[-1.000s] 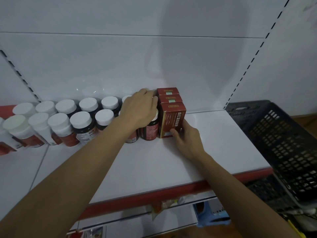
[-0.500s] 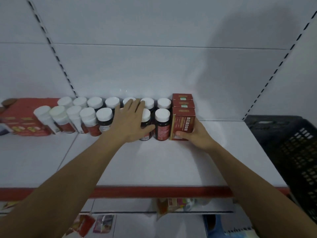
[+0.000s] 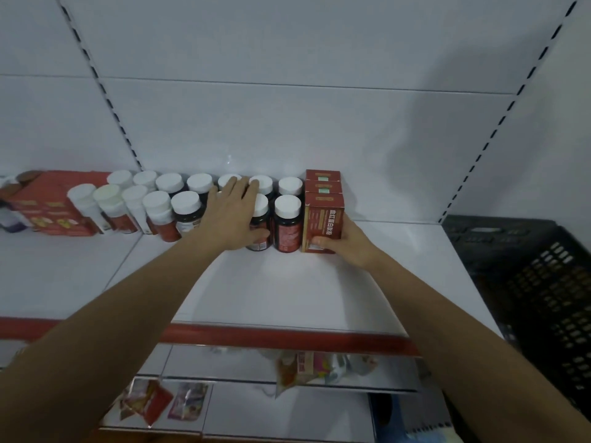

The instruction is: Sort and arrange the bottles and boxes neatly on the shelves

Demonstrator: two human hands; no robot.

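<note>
A: Right of the red box point(image 3: 322, 223): bare shelf point(image 3: 399, 266) as far as the black crate point(image 3: 531, 282). Open passage.
B: Left of the box?
A: Bottles point(image 3: 287, 219), two rows, packed against it. Left hand point(image 3: 230, 219) lies over them; right hand point(image 3: 348, 244) grips the box's near corner.
B: In front?
A: Bare shelf to the red edge point(image 3: 287, 338).

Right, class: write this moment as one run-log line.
left hand flat on white-capped bottles | right hand grips front red box | box upright beside bottles on shelf
</note>
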